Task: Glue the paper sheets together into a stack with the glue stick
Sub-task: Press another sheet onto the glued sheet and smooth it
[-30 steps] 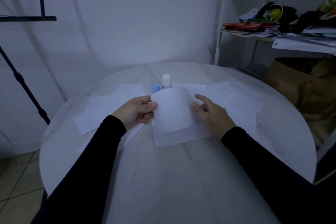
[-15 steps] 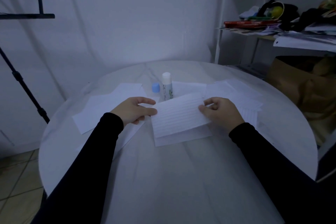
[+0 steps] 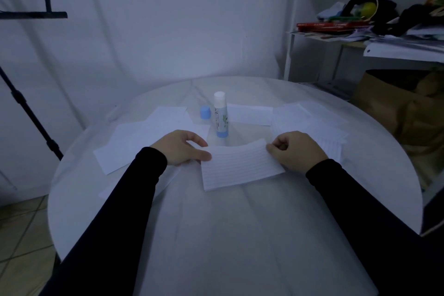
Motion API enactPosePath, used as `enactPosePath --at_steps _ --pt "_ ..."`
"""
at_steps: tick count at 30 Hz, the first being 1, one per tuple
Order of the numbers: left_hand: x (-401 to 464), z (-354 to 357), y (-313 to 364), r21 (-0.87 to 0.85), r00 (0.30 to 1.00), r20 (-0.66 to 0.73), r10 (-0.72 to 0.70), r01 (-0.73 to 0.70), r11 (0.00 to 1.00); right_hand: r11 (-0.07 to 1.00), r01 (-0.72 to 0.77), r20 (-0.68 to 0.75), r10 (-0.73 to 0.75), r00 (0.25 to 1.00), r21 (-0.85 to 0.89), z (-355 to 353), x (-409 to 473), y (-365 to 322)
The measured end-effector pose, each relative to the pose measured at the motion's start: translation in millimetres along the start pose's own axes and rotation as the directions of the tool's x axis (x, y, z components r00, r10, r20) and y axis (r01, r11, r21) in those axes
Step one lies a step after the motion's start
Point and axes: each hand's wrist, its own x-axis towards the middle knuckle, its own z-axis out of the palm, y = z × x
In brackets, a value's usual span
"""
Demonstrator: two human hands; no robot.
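Fingers (image 3: 272, 149) pinching thin lined sheet (image 3: 240, 166), both hands, round table (image 3: 240, 235)

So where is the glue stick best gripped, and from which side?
Grip the glue stick round its mid-barrel, coming from above and the near side. It stands upright and uncapped beyond the lined sheet, so avoid the exposed white tip; the blue cap crowds its left.

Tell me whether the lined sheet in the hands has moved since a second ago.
Yes. The lined sheet stood bowed up, hiding part of the standing glue stick; now it lies lower and flatter, toward the person, clear of the stick's base.
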Motion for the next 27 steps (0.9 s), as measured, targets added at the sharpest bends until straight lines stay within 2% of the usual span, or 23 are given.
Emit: enactPosePath --at_steps 3,14,19,27 --pt "1.8 2.4 -0.3 0.071 1.000 -0.009 0.022 -0.021 0.997 0.999 0.010 -0.001 -0.010 1.000 -0.038 -0.3 -1.1 -1.2" --pt "5.8 4.5 -2.6 0.120 0.998 -0.034 0.044 -0.040 0.992 0.991 0.040 -0.065 -0.048 0.997 -0.128 2.1 -3.6 -4.1" --pt "5.9 4.8 -2.9 0.127 0.997 -0.046 0.057 -0.050 0.991 0.992 0.041 -0.096 -0.053 0.994 -0.117 3.8 -4.5 -5.7" --pt "7.1 2.6 -3.4 0.127 0.996 -0.058 0.067 -0.059 0.990 0.993 0.039 -0.049 -0.045 0.998 -0.108 6.2 -2.1 -4.4"
